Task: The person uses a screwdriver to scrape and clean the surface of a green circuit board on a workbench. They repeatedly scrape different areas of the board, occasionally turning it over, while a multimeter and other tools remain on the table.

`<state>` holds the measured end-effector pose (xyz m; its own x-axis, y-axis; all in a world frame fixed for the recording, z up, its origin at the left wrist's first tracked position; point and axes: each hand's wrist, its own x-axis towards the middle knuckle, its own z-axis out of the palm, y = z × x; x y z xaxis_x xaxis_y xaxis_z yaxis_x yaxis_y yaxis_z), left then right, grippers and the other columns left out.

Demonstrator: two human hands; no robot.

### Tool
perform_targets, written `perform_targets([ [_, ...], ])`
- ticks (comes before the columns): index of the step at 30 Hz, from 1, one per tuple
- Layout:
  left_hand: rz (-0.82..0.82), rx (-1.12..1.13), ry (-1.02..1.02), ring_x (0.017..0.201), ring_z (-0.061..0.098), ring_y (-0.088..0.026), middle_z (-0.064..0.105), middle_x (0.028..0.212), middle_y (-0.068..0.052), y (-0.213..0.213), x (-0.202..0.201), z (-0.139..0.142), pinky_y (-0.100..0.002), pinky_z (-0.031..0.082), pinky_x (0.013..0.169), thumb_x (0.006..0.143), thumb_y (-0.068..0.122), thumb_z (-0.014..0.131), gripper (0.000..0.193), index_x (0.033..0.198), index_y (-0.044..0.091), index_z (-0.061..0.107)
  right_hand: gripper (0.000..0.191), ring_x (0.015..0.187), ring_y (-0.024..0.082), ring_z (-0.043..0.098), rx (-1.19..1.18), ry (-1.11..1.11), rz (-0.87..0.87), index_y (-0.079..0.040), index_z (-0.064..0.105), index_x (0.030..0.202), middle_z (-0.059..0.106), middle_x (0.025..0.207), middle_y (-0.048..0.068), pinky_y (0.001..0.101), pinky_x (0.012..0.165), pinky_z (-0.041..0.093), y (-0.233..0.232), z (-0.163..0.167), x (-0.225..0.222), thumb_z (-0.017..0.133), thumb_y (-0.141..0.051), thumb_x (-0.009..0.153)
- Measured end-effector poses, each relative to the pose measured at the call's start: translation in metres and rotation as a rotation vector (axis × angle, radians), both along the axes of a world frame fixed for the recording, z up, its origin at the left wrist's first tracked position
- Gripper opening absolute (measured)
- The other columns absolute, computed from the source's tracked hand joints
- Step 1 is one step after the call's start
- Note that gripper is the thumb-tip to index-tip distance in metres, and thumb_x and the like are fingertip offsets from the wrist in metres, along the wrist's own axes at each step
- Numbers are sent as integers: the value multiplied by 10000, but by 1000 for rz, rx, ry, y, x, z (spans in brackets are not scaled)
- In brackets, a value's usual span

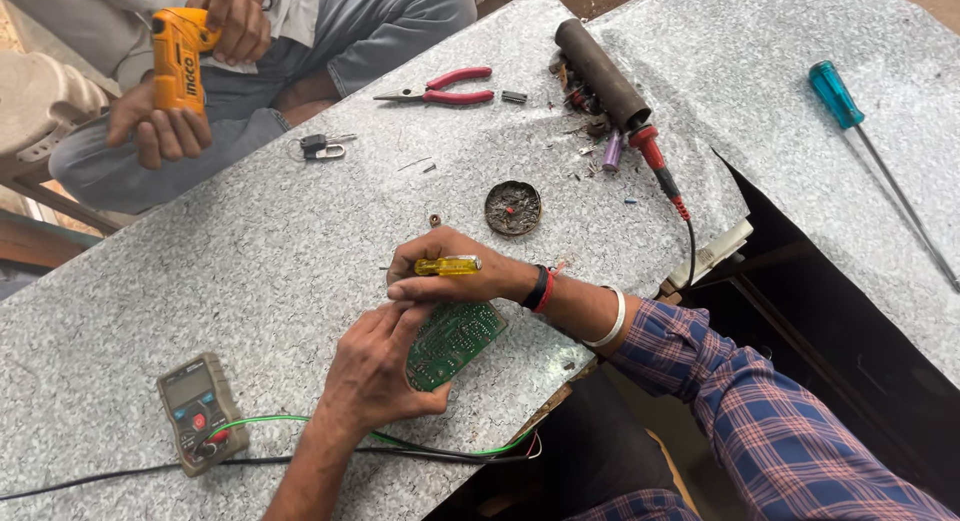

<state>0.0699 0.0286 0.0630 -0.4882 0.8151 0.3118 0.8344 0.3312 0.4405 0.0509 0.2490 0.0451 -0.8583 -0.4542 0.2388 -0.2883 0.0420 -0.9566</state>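
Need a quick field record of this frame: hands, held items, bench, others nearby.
left hand: steadies green circuit board
right hand: holds yellow-handled screwdriver over the board
bench: grey speckled top
nearby: multimeter, red pliers, soldering iron, blue screwdriver, round tin
other person: holds orange power tool

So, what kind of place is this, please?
Probably an electronics repair bench: a green circuit board under the person's hands, a multimeter with leads, a soldering iron, and red-handled pliers on the speckled table.
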Motion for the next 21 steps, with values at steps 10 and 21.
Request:
perform_targets([
  [10, 18, -19, -19, 1023, 667, -344, 654, 1179, -187, -1, -2, 3, -443, 530, 939, 521, 395, 899, 1133, 1477, 16, 423, 318, 718, 47, 620, 103, -63, -141, -29, 773, 928, 722, 776, 18, 259, 634, 514, -3, -8, -5, 643, -300, 1030],
  [21, 27, -31, -21, 1021, 665, -362, 654, 1151, -211, -2, -2, 1, -452, 512, 971, 521, 420, 893, 1104, 1432, -12, 443, 334, 786, 121, 667, 175, 82, -137, -38, 745, 941, 707, 846, 52, 298, 698, 543, -2, -9, -7, 592, -306, 1067],
])
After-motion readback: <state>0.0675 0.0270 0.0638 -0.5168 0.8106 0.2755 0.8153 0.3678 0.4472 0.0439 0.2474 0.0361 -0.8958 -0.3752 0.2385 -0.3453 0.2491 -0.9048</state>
